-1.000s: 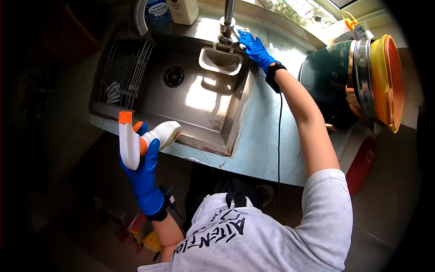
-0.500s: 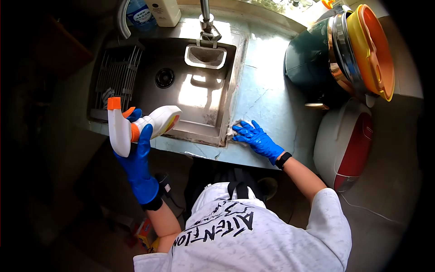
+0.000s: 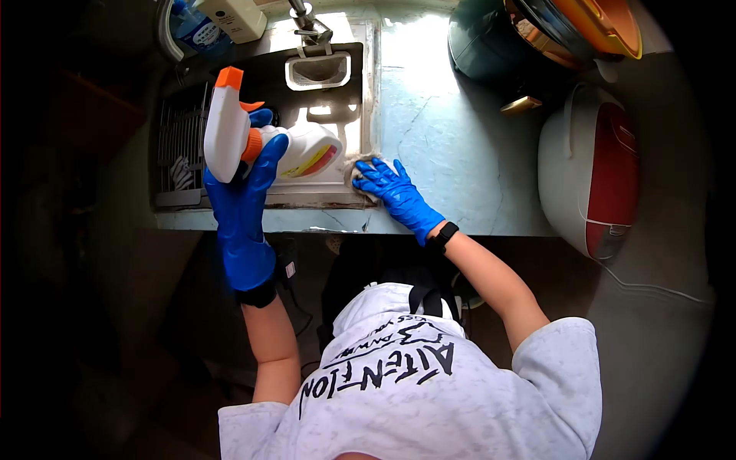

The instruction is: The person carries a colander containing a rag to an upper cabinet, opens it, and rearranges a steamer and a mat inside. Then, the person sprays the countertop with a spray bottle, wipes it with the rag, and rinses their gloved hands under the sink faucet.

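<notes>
My left hand [image 3: 241,215], in a blue rubber glove, is wrapped round the neck of a white spray bottle [image 3: 310,149] with an orange nozzle and trigger. The bottle is tilted on its side above the sink [image 3: 369,100]. My right hand [image 3: 399,198], gloved in the same blue, presses a greyish cloth [image 3: 357,170] against the sink's front right corner, where the metal rim meets the pale blue counter [image 3: 445,169]. The cloth is partly hidden under the fingers.
A strainer basket [image 3: 317,70] hangs below the faucet [image 3: 308,24]. A metal rack [image 3: 180,138] sits in the sink's left side. Behind stand a blue-labelled bottle [image 3: 201,32] and a cream bottle [image 3: 236,17]. To the right are a dark green pot [image 3: 479,46] and a red-and-white appliance [image 3: 586,169].
The view has shifted, so the scene sits higher and slightly left. The spray bottle is now farther over the sink. My right hand and the cloth stay by the sink's front right corner.
</notes>
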A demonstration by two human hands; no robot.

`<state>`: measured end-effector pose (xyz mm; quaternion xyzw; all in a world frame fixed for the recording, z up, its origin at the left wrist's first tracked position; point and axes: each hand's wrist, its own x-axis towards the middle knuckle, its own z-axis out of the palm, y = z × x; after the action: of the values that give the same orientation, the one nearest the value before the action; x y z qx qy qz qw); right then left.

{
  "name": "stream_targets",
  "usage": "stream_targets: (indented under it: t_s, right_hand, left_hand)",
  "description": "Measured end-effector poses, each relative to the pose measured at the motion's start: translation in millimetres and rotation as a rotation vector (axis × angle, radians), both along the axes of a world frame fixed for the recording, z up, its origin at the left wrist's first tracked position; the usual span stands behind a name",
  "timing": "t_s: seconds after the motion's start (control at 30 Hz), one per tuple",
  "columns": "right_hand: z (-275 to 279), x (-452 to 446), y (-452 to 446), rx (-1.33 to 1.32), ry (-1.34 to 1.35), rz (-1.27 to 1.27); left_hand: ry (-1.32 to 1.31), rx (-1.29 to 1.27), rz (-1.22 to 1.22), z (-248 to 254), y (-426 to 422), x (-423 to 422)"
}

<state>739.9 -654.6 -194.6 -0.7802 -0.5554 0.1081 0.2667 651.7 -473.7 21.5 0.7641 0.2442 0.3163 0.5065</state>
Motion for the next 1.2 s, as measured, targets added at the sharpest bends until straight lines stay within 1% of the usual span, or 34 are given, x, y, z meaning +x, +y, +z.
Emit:
stream_targets:
  t_s: [0.07,0.1,0.13,0.2,0.27,0.3,0.33,0.4,0.43,0.47,0.53,0.57,0.6,0.67,0.7,0.73,0.77,0.8,0.87,0.9,0.93,0.97,1.0,1.03,1.07,1.1,1.13,1.2]
  right_hand:
    - [-4,-17,-36,-0.063,-0.014,0.175]
    - [4,-16,-52,-0.081,-0.067,0.248]
    - [3,-7,-69,-0.082,-0.07,0.237]
    - [-3,16,-108,-0.146,-0.137,0.044]
    - [-3,45,-150,-0.132,-0.115,-0.285]
    - [-9,59,-172,-0.068,-0.02,-0.468]
    - [-20,72,-192,0.006,0.071,-0.646]
    - [-65,82,-221,0.26,-0.016,-0.975]
    - [-67,69,-209,0.138,-0.292,-1.135]
    - [-68,55,-194,0.137,-0.289,-1.13]
    - [-69,33,-157,0.289,-0.138,-1.055]
    - [-55,19,-129,0.308,-0.027,-0.968]
    - [-42,7,-104,0.33,0.075,-0.872]
    - [-39,-6,-66,0.411,0.115,-0.635]
    - [-33,-13,-53,0.342,0.079,-0.561]
    - [-28,-20,-43,0.275,0.04,-0.485]
    - [-26,-29,-36,0.239,0.121,-0.365]
    - [-26,-42,-35,0.182,0.054,-0.284]
    - [-22,-55,-39,0.123,0.016,-0.222]
    - [-23,-59,-36,0.128,0.017,-0.203]
    - [-25,-65,-34,0.166,0.097,-0.308]
    - [-29,-72,-28,0.207,0.179,-0.412]
    - [-34,-82,-18,0.216,0.183,-0.399]
    - [-40,-91,-1,0.246,0.274,-0.428]
    - [-42,-101,15,0.281,0.362,-0.446]
    - [-40,-119,29,0.285,0.096,-0.386]
    - [-32,-136,46,0.101,-0.066,-0.357]
    - [-26,-159,82,0.147,-0.065,-0.285]
  left_hand:
    - [-0.073,-0.011,-0.132,-11,-6,30]
    - [-0.066,0.036,-0.211,-23,-5,49]
    - [-0.053,0.084,-0.29,-34,-6,69]
    - [-0.137,0.091,-0.428,-47,-19,106]
    - [-0.154,0.143,-0.491,-63,-33,138]
    - [-0.185,0.171,-0.489,-76,-38,150]
    - [-0.143,0.148,-0.496,-80,-43,158]
    - [-0.14,0.175,-0.535,-84,-51,171]
    - [-0.137,0.189,-0.533,-93,-54,175]
    - [-0.155,0.215,-0.51,-102,-57,178]
    - [-0.05,0.273,-0.569,-115,-58,183]
    - [-0.086,0.248,-0.507,-118,-59,183]
    - [-0.083,0.248,-0.499,-119,-58,180]
    - [-0.044,0.052,-0.491,-123,-54,176]
    - [0.004,0.062,-0.535,-128,-47,179]
    - [0.041,0.146,-0.56,-125,-47,174]
    - [0.01,0.18,-0.585,-123,-47,168]
    - [-0.009,0.221,-0.61,-120,-46,166]
    - [0.018,0.412,-0.417,-121,-41,144]
    - [-0.057,0.332,-0.43,-115,-34,127]
    - [-0.132,0.256,-0.438,-112,-22,105]
    - [-0.169,0.043,-0.469,-110,-11,80]
    - [-0.201,-0.077,-0.414,-104,-2,46]
    - [-0.158,0.013,-0.299,-109,13,10]
    - [-0.121,0.019,-0.195,-113,28,-30]
    - [-0.119,-0.059,-0.075,-119,40,-72]
    - [-0.073,-0.068,0.052,-120,49,-114]
    - [-0.035,-0.001,0.241,-131,66,-195]
